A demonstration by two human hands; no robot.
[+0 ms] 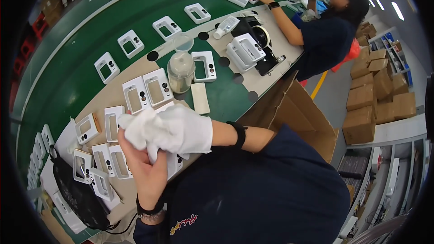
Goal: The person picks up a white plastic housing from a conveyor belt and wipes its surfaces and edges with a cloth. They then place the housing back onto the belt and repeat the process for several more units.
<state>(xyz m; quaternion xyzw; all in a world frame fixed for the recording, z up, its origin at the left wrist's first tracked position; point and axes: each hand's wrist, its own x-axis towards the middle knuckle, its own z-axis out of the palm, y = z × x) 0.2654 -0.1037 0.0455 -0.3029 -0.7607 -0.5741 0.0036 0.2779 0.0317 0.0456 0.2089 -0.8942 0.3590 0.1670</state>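
Observation:
A white crumpled cloth (141, 129) is bunched between my two hands, over the near part of the worktable. My left hand (148, 171) is bare, its fingers and thumb curled round the cloth's lower left side. From the right comes my right hand (192, 129) in a white glove, closed against the same cloth; its fingertips blend into the white. Whether anything is inside the bundle is hidden. Just below my hands a white plastic housing (173, 166) is partly covered. Several similar white frame-shaped housings (135, 94) with rectangular openings lie around, beyond and to the left.
A clear dispenser bottle (181, 73) stands beyond my hands, beside a cream block (200, 99). Behind runs a green conveyor (135, 20) carrying spaced housings. A black bag (74, 190) lies left, an open cardboard box (303, 122) right. At far right a co-worker (325, 40) handles housings.

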